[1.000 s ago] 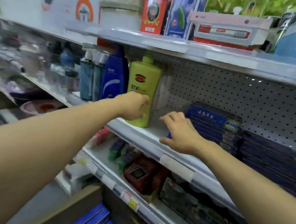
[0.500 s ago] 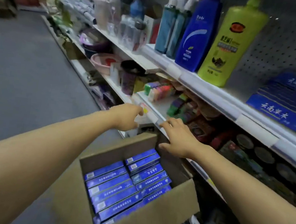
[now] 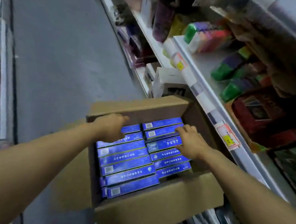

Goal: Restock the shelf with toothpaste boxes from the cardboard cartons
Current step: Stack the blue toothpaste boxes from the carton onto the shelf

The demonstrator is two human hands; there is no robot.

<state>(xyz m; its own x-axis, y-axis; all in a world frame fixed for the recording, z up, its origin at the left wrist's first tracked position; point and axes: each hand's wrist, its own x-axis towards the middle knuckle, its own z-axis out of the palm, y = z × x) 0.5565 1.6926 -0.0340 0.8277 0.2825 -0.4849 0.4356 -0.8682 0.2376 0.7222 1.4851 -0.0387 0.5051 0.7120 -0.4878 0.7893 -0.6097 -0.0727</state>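
Note:
An open cardboard carton (image 3: 150,216) stands below me against the shelving, packed with two columns of blue toothpaste boxes (image 3: 128,170). My left hand (image 3: 110,128) lies on the far end of the left column, fingers curled down over the box ends; its grip is hidden. My right hand (image 3: 190,143) is on the right column, with its fingers and thumb around one toothpaste box (image 3: 162,144) that sits tilted, printed face up. The shelf level holding the stacked toothpaste is out of view.
A white shelf edge (image 3: 205,99) with price tags runs diagonally on the right, with coloured sponges (image 3: 206,37) and dark red boxes (image 3: 256,112) on it. A white box (image 3: 167,81) stands just beyond the carton. Grey aisle floor (image 3: 68,48) stretches to the left.
My view dropped from the upper shelf to the carton. Both hands came down from the shelf and now rest on the toothpaste boxes inside it.

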